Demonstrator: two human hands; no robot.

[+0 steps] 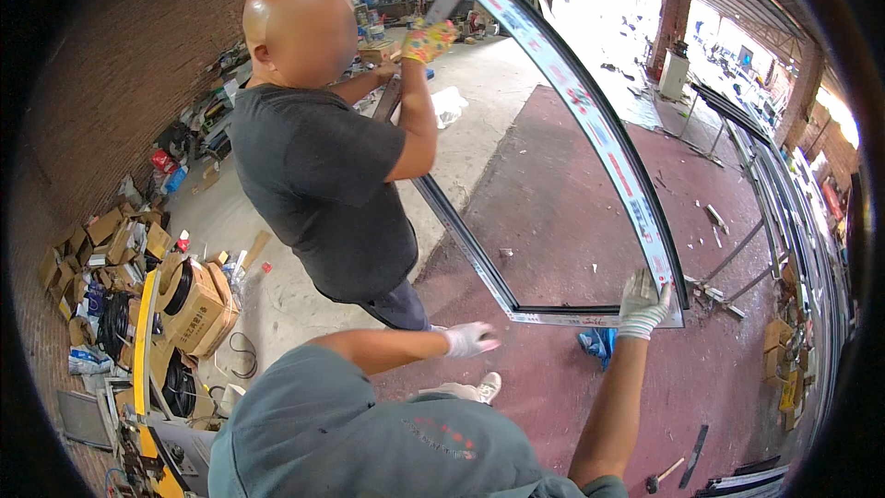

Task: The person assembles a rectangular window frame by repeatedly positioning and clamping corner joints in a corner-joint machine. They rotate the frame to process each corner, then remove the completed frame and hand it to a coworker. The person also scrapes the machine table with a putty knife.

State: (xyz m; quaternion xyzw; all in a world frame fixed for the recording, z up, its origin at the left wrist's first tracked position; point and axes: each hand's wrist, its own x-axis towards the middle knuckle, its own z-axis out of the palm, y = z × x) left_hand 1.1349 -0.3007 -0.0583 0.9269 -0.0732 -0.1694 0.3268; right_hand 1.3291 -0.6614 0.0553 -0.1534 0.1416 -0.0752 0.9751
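Observation:
A large metal window or door frame (617, 173), covered in printed protective film, is held up before me. It has black edges and narrows at its far end. My right hand (643, 304), in a white knit glove, grips its near right corner. My left hand (472, 340), also gloved, is held out in the air left of the near bar, apart from the frame and holding nothing. A co-worker (325, 173) in a dark T-shirt stands at the frame's left side. The co-worker's hand in a yellow patterned glove (427, 41) is raised at the far end.
Blue crumpled plastic (597, 346) lies beneath the near bar. A mallet (664, 477) lies on the red floor at lower right. Long metal profiles (767, 173) rest on stands along the right. Cardboard boxes (197, 308) and black coils (178, 287) crowd the left wall.

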